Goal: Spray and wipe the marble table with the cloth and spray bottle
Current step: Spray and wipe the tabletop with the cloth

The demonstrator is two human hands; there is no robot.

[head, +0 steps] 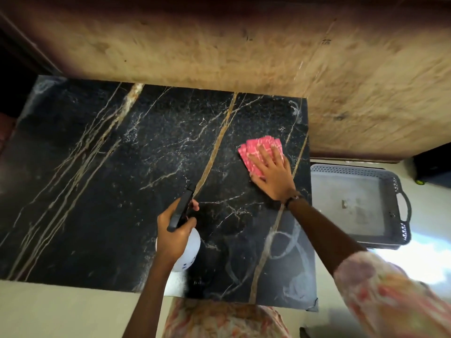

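Floral pink-and-cream sleeve (390,296) is filling the lower right corner, w/ matching fabric at bottom centre, both cut off by the frame edge. Two bare hands are showing. Left hand (174,230) is curling round the neck of 1 white round-bodied plastic spray bottle w/ black trigger head (186,250), nozzle pointing away over the tabletop; bottle body is mostly hiding under the hand. Right hand (273,173) is lying flat, fingers straight & spread, pressing down on 1 pink patterned folded cloth (253,151) near the right-far part of the top; a dark band is sitting on that wrist. Both are working over 1 black marble table w/ gold & white veins (109,179), which is showing pale smeary swirls at near right & far left corners (wet or residue, can't tell). Just beside the table's right edge, 1 grey perforated plastic tray w/ handles (390,176) is sitting on the pale glossy floor, lower than the top. Beyond the far edge a mottled tan surface (244,50) is stretching across, blurry. Far left is going dark, nothing readable. Small label inside the tray is too small to read.
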